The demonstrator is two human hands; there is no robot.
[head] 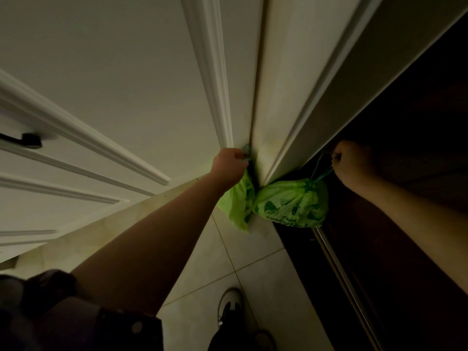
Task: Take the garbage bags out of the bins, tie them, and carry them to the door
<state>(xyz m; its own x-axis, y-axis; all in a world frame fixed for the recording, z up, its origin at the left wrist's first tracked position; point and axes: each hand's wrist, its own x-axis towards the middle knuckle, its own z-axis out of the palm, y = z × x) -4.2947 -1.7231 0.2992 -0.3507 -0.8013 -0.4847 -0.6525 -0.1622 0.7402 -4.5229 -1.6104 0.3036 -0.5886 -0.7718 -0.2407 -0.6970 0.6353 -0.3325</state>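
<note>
Left hand [229, 164] fisted on one green bag [239, 202], right hand [350, 163] fisted on the drawstring [320, 171] of the other bag [291, 203]; both low at the door [276, 97], probably touching floor [228, 262]—lower gently, then release.

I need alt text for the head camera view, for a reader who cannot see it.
Two bare hands each hold a tied green garbage bag low by a white door frame: the left hand grips the left bag, the right hand holds the right bag by its drawstring.

bare forearms, a dark rolled-up sleeve [83, 307] with a button, and a white shoe [229, 304] with dark laces.
</note>
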